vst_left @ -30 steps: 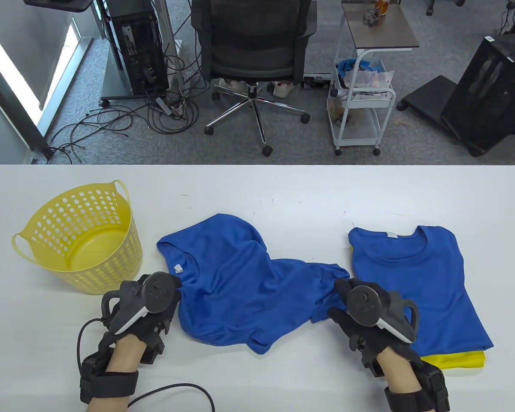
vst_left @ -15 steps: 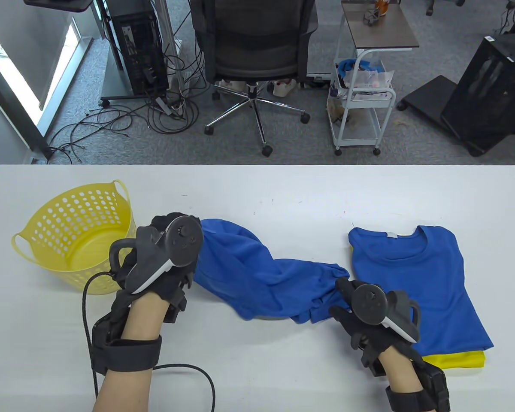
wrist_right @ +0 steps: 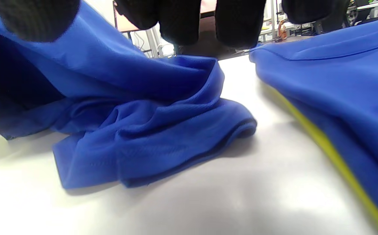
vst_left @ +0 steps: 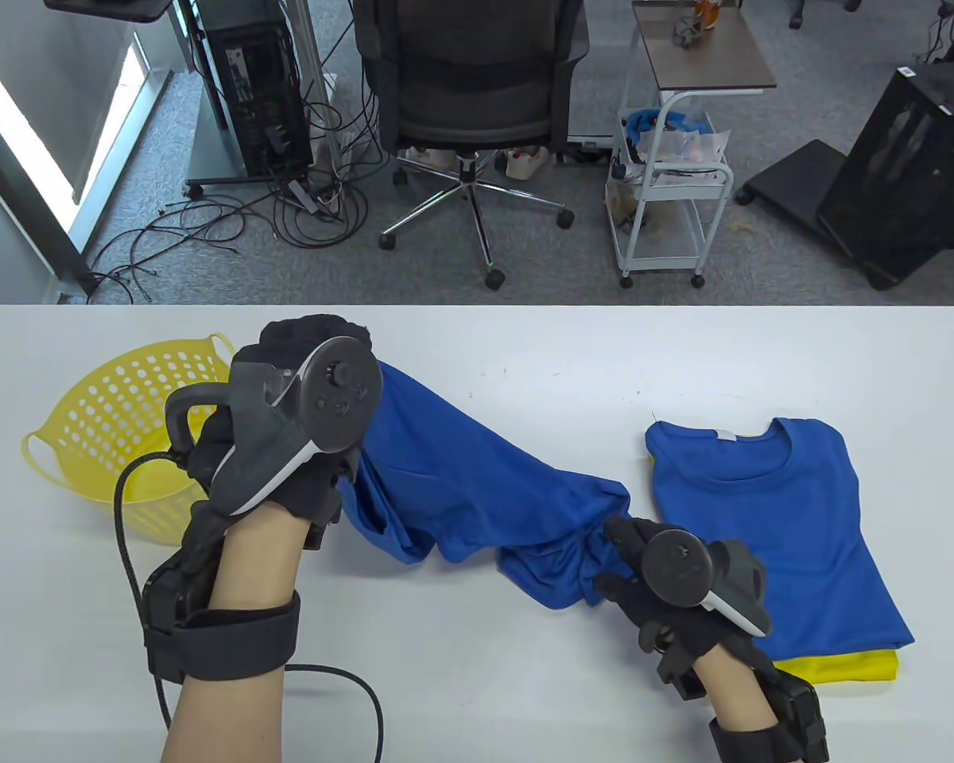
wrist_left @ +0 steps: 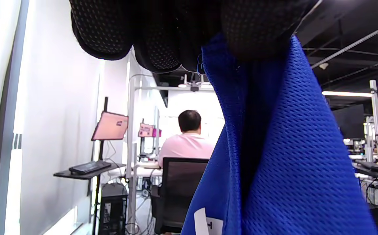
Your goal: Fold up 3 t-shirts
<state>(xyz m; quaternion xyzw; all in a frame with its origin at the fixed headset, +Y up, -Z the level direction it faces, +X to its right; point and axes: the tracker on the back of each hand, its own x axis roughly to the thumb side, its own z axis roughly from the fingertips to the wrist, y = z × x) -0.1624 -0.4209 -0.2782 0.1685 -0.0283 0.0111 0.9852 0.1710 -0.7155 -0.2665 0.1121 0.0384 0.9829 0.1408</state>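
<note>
A loose blue t-shirt (vst_left: 477,493) stretches across the table's middle, raised at its left end. My left hand (vst_left: 318,350) grips that end well above the table, beside the basket; the left wrist view shows the blue t-shirt (wrist_left: 273,156) hanging from my curled fingers (wrist_left: 162,42). My right hand (vst_left: 616,556) pinches the shirt's other end low at the table, and the blue t-shirt (wrist_right: 143,130) bunches under my fingers (wrist_right: 238,23) in the right wrist view. A folded blue t-shirt (vst_left: 771,524) lies on a folded yellow t-shirt (vst_left: 843,666) at the right.
A yellow perforated basket (vst_left: 119,429) stands at the table's left, partly behind my left hand. A black cable (vst_left: 350,691) trails from my left wrist over the white table (vst_left: 525,358). Beyond the far edge are an office chair (vst_left: 469,87) and a white cart (vst_left: 672,183).
My left hand has lifted the shirt's left end up and away from me, pulling the cloth off the table. My right hand has stayed low, shifting slightly left with its end.
</note>
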